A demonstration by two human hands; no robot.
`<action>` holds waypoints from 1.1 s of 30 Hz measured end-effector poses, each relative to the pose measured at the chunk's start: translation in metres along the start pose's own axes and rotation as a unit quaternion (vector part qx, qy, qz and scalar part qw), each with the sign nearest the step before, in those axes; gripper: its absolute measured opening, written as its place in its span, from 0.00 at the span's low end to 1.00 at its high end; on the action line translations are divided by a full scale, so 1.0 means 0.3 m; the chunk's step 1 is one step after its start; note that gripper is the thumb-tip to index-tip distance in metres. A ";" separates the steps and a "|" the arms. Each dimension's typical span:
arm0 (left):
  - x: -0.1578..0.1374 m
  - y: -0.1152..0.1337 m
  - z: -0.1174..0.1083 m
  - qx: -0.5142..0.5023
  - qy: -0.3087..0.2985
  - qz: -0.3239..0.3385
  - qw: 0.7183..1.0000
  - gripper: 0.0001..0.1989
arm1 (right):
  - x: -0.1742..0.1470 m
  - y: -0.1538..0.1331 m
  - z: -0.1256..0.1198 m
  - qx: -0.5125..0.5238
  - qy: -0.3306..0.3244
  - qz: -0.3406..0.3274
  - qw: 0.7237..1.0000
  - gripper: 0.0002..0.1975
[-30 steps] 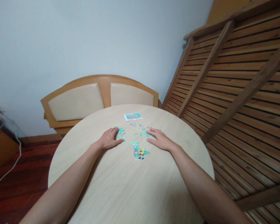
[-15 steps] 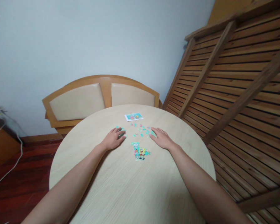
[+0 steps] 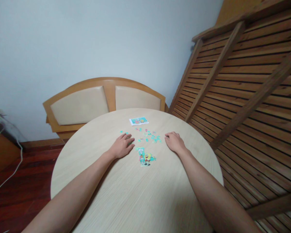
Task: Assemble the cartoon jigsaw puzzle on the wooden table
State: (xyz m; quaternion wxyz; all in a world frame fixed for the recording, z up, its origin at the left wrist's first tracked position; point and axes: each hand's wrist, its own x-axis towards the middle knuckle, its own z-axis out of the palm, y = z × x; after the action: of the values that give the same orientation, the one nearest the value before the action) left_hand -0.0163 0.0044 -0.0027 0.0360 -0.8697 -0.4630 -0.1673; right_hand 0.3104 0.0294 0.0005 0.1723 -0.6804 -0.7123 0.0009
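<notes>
maybe the joined puzzle point(image 3: 147, 157) on the table point(image 3: 126, 194), near the open left hand point(image 3: 123, 145), could break if that hand shoves loose pieces point(image 3: 156, 138) into it. the right hand point(image 3: 175, 141) curls beside those pieces; can't tell if it holds one.

table point(image 3: 126, 191): smooth wood-grain | slatted panel point(image 3: 242, 97): matt wood | puzzle pieces point(image 3: 147, 157): perhaps card

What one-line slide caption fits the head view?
Two hands beside scattered puzzle pieces on a round table, partly joined puzzle nearer the camera.
</notes>
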 end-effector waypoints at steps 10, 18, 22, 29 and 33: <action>-0.001 -0.076 -0.060 -0.022 0.044 -0.111 0.993 0.19 | -0.003 0.018 -0.031 0.030 0.004 0.030 0.999 0.10; 0.019 0.033 -0.013 -0.037 0.018 -0.011 0.999 0.18 | -0.012 0.000 -0.034 0.026 0.008 0.008 1.000 0.10; 0.015 0.051 -0.023 -0.044 0.009 0.016 0.999 0.15 | -0.020 -0.007 -0.039 0.027 -0.005 0.011 1.000 0.09; 0.009 0.023 -0.061 -0.106 -0.022 0.045 0.993 0.12 | -0.020 -0.002 -0.045 0.061 -0.026 0.025 0.998 0.12; 0.002 -0.003 -0.082 -0.154 -0.063 0.035 0.986 0.13 | -0.005 0.015 -0.038 0.064 -0.033 0.028 0.997 0.12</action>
State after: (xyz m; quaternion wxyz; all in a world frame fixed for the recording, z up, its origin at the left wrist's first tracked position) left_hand -0.0232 0.0001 0.0205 -0.1214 -0.8893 -0.4025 -0.1803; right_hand 0.3177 0.0257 0.0099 0.1916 -0.6870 -0.6971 0.0734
